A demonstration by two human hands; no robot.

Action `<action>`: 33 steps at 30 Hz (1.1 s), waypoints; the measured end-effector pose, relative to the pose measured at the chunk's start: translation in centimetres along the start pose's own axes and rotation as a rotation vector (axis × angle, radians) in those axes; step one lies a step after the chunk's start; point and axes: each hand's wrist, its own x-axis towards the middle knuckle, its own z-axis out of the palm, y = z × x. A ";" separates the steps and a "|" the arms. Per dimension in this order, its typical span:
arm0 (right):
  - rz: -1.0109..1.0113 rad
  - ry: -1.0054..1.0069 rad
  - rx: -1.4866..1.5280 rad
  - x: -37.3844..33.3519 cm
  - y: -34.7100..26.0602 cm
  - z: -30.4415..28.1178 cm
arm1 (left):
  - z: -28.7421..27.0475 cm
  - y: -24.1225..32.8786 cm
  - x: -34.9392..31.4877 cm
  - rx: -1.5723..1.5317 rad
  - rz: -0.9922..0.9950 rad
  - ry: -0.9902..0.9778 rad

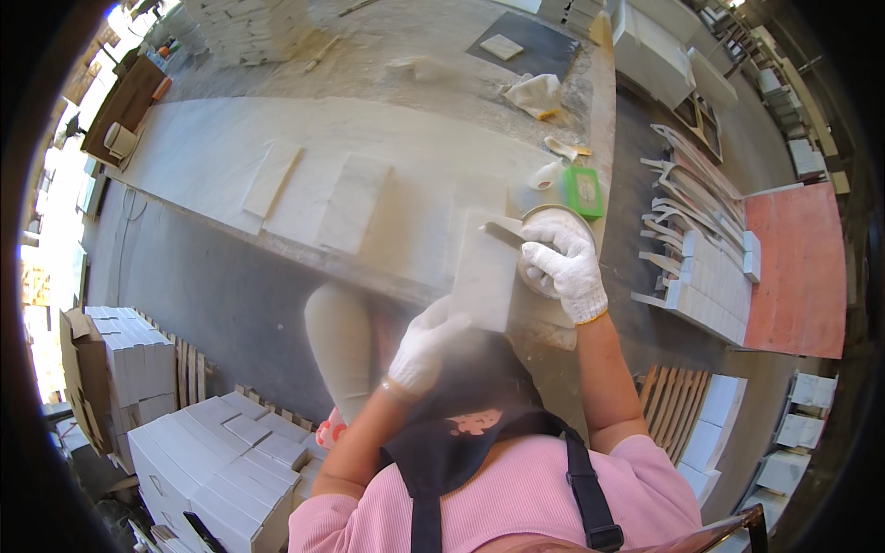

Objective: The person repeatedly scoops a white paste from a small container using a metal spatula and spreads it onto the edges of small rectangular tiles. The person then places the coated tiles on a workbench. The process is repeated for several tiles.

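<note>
My left hand (424, 348), in a white knitted glove, grips the near left edge of a pale marble-like tile (486, 288), its fingers closed against it. The tile rests tilted at the table's near edge, over my dark apron (470, 405). In my gloved right hand (567, 263) is a putty knife (503, 236), its flat blade lying across the tile's far right corner. Partly hidden under that hand is a round pan (536, 281). Just beyond it stand a green box (583, 192) and a small white bottle (545, 175).
Two more tiles (354, 203) lie on the dusty table (203, 138) to the left. A crumpled glove (535, 95) is farther back, near a dark mat (516, 39). Stacked white boxes (221, 461) stand at lower left. White strapped blocks (705, 295) sit at right beside a reddish board (795, 267).
</note>
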 end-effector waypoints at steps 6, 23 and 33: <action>-0.630 0.153 -0.672 0.3 0.3 0.8 | 0.2 0.0 0.2 -0.017 0.023 -0.002; -0.807 -0.037 -1.025 0.9 -3.1 0.5 | 0.9 -0.1 0.6 -0.095 0.038 0.022; -0.836 -0.056 -1.161 -0.8 -4.3 0.9 | 1.2 0.1 0.4 -0.128 0.018 0.043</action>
